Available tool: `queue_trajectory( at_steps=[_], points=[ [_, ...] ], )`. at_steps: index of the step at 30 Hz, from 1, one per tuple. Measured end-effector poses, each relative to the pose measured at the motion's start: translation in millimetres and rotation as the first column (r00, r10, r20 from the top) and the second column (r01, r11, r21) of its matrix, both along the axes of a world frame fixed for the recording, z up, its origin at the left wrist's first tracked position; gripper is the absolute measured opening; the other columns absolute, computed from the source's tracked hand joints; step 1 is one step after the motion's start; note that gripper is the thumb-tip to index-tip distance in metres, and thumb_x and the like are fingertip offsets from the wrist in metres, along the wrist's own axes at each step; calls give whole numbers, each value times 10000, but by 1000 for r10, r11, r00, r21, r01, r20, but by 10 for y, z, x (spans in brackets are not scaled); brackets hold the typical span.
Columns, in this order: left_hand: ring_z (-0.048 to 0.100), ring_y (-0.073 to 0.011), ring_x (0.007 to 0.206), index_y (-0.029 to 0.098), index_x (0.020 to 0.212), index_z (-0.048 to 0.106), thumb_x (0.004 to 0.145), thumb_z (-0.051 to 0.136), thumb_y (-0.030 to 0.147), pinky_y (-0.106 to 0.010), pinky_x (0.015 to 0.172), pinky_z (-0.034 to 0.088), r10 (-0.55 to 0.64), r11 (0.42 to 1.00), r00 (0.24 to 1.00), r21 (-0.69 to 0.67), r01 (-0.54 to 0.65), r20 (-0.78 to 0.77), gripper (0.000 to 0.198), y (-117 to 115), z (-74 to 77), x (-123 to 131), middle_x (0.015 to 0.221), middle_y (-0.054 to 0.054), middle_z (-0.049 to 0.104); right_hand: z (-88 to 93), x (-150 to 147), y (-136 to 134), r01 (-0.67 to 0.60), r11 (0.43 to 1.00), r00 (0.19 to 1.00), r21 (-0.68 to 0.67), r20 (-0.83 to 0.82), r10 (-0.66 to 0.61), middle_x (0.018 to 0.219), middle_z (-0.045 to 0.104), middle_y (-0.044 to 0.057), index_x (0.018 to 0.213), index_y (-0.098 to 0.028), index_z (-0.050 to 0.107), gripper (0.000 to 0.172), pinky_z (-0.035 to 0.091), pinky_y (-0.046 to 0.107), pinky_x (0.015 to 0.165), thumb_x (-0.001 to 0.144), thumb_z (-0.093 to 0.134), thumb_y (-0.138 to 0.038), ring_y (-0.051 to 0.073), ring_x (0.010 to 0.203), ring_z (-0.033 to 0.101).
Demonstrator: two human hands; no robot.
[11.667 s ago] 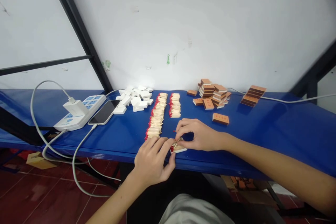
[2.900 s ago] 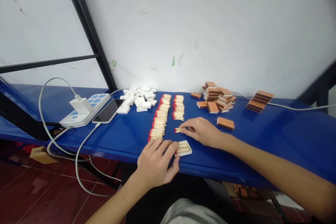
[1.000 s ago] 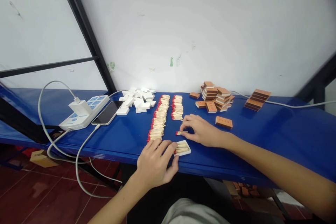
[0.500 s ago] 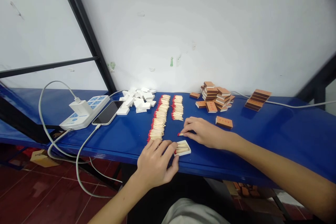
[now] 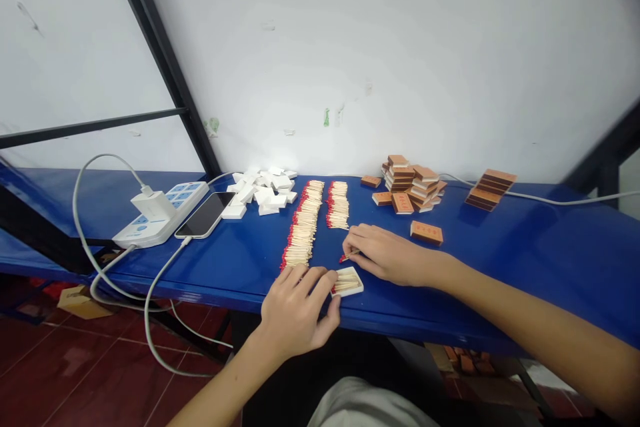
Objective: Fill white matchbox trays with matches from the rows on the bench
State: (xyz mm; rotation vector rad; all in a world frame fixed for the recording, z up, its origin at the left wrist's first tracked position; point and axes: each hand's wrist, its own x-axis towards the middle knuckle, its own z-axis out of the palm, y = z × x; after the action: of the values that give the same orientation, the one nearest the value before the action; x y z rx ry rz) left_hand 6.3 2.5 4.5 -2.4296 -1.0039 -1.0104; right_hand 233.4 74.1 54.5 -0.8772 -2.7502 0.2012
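Note:
My left hand (image 5: 297, 312) rests at the front edge, its thumb and forefinger closed on the left end of a white matchbox tray (image 5: 360, 289). Several matches lie in that tray, partly covered by my fingers. Just behind it, my right hand (image 5: 383, 253) pinches red-tipped matches (image 5: 343, 258) low over the blue surface; how many is hidden. A long row of matches (image 5: 303, 233) lies beyond my left hand, heads to the left. Beside it is a shorter row of matches (image 5: 339, 205).
White trays (image 5: 265, 190) are heaped at the back left. Orange-brown matchboxes (image 5: 413, 180) are piled at the back right, with a single matchbox (image 5: 427, 232) nearer. Folded card (image 5: 491, 190) stands farther right. A phone (image 5: 205, 215) and power strip (image 5: 165, 217) with cables occupy the left.
My right hand has shifted and turned slightly, tilting the matches in its fingertips. My left hand and the tray have stayed put.

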Motion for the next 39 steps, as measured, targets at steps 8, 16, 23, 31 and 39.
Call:
queue_trajectory(
  at_steps=[8,16,23,31,39],
  points=[
    [590,-237,832,164,1098,619,868,567,224,-386,742,475,-4,1000,1000,-5,4,-2,244,3,1,-7,984,-66,704,10,7,-7,19,1000,997,8,70,-19,966,590,62,983,-183,560,228,384,338,772,1047,370,-290,199,845,508],
    [601,-231,825,168,1104,617,869,556,227,-380,740,483,2,1000,1000,4,-2,-4,250,-5,10,-8,975,-69,706,-1,12,-42,-44,991,989,125,143,26,941,564,77,978,-165,540,225,341,340,733,1044,332,-218,207,822,469],
    [592,-242,831,158,1185,546,851,590,233,-374,718,477,5,1000,999,23,-6,54,345,-8,-6,-13,984,-75,704,189,-50,-165,-74,992,997,-98,2,75,978,569,65,993,-187,517,244,365,347,797,1061,292,-255,196,849,483],
    [575,-243,846,174,1136,548,836,593,235,-377,732,468,9,999,995,-39,-5,96,310,-22,5,-12,979,-66,694,147,-116,-294,-176,984,982,-33,58,177,957,569,63,1010,-165,539,219,360,343,772,1045,325,-196,182,801,470],
    [606,-227,856,198,1055,584,847,570,226,-370,743,476,13,996,995,-92,-4,100,210,-30,33,1,992,-63,699,202,-141,-343,-155,982,988,-108,2,156,941,599,52,983,-175,584,199,407,328,781,1033,399,-228,175,818,525]
  ],
)
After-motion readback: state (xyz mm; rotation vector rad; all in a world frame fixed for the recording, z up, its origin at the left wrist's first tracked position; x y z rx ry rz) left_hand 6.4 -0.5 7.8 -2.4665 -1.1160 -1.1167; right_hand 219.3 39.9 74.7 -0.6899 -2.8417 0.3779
